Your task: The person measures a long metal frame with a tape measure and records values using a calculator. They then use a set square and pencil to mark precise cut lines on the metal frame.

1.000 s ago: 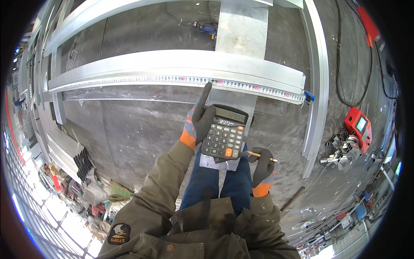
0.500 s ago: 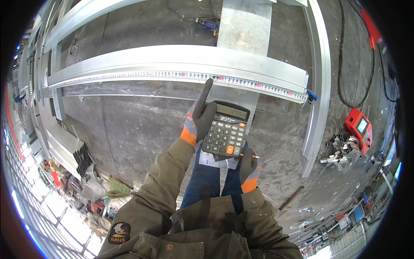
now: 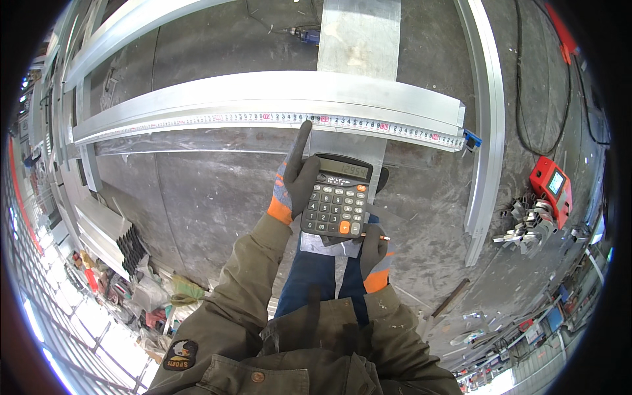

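Note:
A black calculator (image 3: 336, 197) with grey and orange keys faces up in front of me. My left hand (image 3: 299, 181), in a grey glove with an orange cuff, grips its left edge. Its index finger is stretched out to the printed tape measure (image 3: 266, 117) along the front of a long silver metal profile (image 3: 276, 89). My right hand (image 3: 375, 249), gloved alike, is closed at the calculator's lower right corner. A thin pencil-like stick (image 3: 378, 237) pokes out of its fingers. Under the calculator shows a pale sheet (image 3: 316, 246); its hold is hidden.
A blue clamp-like piece (image 3: 472, 139) sits at the profile's right end. Further right are an upright metal rail (image 3: 484, 131), a red device with a screen (image 3: 552, 187) and a heap of metal offcuts (image 3: 532, 222). Stacked profiles (image 3: 105, 234) lie at left. A power drill (image 3: 306, 35) lies beyond.
Both hands and the calculator have shifted slightly left in view, as has the metal profile. My left fingertip stays at the tape measure. The grips look the same.

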### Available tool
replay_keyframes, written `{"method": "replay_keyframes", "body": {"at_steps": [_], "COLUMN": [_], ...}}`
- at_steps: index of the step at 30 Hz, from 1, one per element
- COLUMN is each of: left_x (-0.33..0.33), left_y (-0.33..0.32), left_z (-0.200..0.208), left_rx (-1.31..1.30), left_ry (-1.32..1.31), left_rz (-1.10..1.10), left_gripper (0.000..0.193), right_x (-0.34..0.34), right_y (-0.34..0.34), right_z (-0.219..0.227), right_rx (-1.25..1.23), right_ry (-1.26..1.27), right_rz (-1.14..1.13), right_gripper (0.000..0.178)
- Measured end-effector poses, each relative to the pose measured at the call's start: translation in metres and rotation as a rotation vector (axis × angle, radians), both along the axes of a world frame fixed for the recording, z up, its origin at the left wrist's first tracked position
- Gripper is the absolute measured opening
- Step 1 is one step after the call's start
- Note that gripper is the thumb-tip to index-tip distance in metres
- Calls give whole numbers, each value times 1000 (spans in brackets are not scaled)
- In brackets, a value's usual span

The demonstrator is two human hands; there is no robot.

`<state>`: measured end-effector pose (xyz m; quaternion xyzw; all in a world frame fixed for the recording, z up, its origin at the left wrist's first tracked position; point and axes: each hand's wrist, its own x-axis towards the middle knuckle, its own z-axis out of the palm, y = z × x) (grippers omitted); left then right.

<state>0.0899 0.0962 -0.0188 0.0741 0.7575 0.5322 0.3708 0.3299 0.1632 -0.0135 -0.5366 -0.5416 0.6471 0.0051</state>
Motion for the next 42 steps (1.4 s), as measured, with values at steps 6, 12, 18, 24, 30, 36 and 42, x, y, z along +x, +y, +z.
{"method": "replay_keyframes", "body": {"at_steps": [6, 12, 18, 24, 30, 36, 42], "left_x": [-3, -4, -2, -4, -3, -2, -1], "left_y": [0, 2, 5, 2, 1, 0, 0], "left_z": [4, 14, 16, 10, 8, 6, 4], "left_rx": [-49, -57, -8, -90, -73, -38, -30], "left_ry": [-40, -75, -127, -18, -9, -3, -21], "left_rz": [-29, -15, 53, -26, -22, -22, -17], "left_gripper": [72, 73, 72, 72, 72, 73, 73], "right_x": [-4, -5, -3, -31, -86, -121, -134], "right_y": [6, 10, 33, 80, 110, 126, 122], "right_z": [7, 13, 23, 46, 51, 39, 34], "right_rx": [36, 78, 141, 285, 444, 682, 801], "right_ry": [-21, -12, 64, 88, 116, 244, 166], "right_rz": [51, 103, -91, -209, -69, 23, 202], "right_gripper": [37, 39, 40, 34, 26, 12, 10]}}
